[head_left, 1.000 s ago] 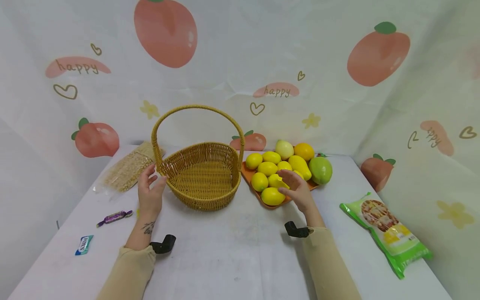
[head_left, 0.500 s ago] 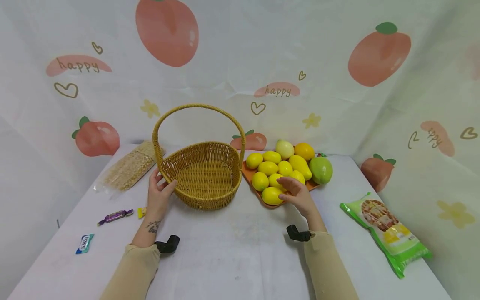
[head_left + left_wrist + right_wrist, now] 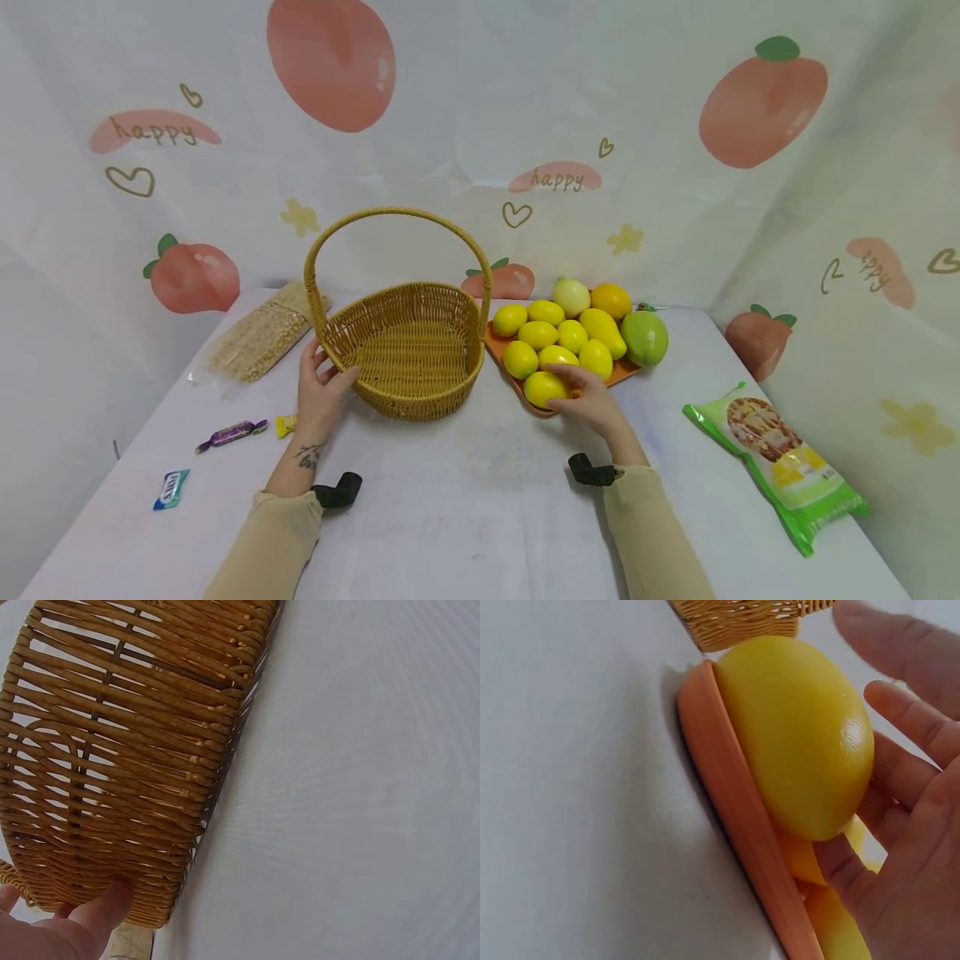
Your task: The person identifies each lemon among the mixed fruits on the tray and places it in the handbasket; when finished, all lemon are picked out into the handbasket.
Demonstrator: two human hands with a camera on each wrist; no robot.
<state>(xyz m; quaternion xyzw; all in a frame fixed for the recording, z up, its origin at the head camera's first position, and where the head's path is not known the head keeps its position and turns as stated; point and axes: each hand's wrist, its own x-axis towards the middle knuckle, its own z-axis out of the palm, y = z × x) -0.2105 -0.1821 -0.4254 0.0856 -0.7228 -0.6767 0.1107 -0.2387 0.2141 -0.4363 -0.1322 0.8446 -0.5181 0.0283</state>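
A wicker basket (image 3: 408, 408) with a tall arched handle stands on the white table. My left hand (image 3: 321, 400) holds its left side, the thumb (image 3: 112, 900) against the outer weave; the other fingers are partly hidden. On an orange tray (image 3: 720, 757) to the right lie several lemons and other fruit. Over the front lemon (image 3: 545, 390) reaches my right hand (image 3: 596, 408). The right wrist view shows its fingers spread around that lemon, some at its surface, with the thumb apart from it.
Behind the lemons sit a mango (image 3: 602, 333), an orange (image 3: 611, 300) and a green fruit (image 3: 645, 338). A green snack bag (image 3: 780, 462) lies at right. At left are a clear bag of grain-like food (image 3: 255, 342) and wrapped candies, one purple (image 3: 231, 435), one blue (image 3: 171, 489).
My left hand has moved right and forward onto the basket's side. My right hand has lowered toward the front lemon. Basket and fruit stay in place.
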